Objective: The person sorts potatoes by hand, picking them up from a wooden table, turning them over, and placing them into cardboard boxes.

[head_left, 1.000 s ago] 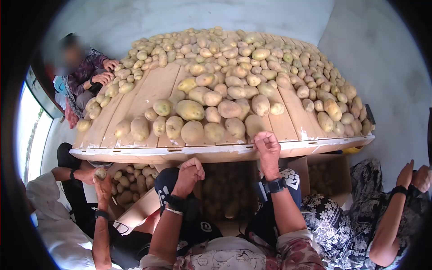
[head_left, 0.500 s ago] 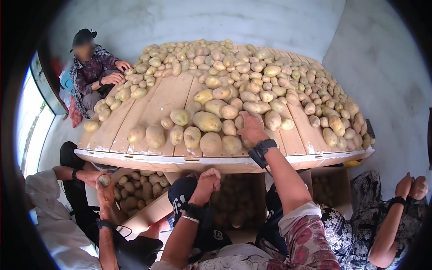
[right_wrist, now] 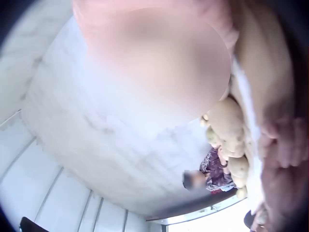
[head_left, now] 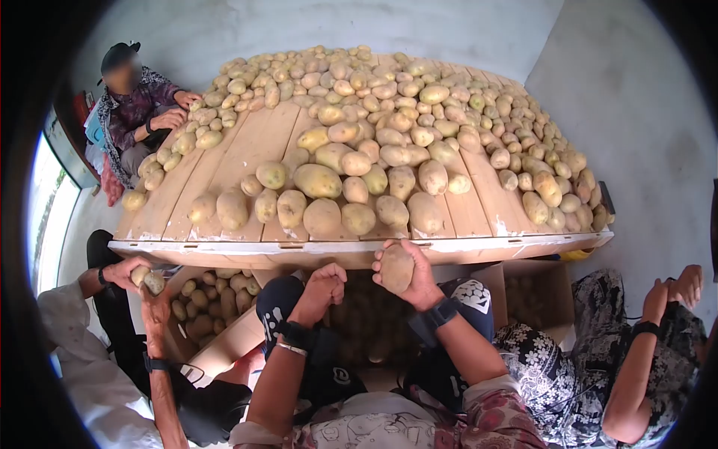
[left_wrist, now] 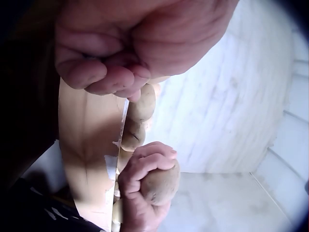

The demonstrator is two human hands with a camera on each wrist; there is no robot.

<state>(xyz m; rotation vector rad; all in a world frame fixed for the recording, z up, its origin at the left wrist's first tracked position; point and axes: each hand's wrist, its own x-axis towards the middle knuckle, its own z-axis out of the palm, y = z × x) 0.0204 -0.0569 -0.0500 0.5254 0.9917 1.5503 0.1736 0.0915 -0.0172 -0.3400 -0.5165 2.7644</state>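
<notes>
My right hand (head_left: 421,281) holds a large tan potato (head_left: 397,269) near the table's front edge, fingers wrapped around its side. The same potato (left_wrist: 161,186) shows in the left wrist view; up close in the right wrist view it is a blur. To its left, my left hand (head_left: 320,293) hangs below the edge with fingers loosely curled and nothing in them. Many potatoes (head_left: 317,182) lie spread over the slatted wooden table (head_left: 247,150), with a row of larger ones along the front.
Cardboard boxes of potatoes stand under the table: a left box (head_left: 238,340), one between my knees and a right box (head_left: 557,295). People sit close on both sides, the left one holding potatoes (head_left: 154,282). Another person (head_left: 131,112) sits at the table's far left.
My right hand reached forward over the table, took a potato from there and came back to the front edge with it. My left hand has stayed low, near the edge.
</notes>
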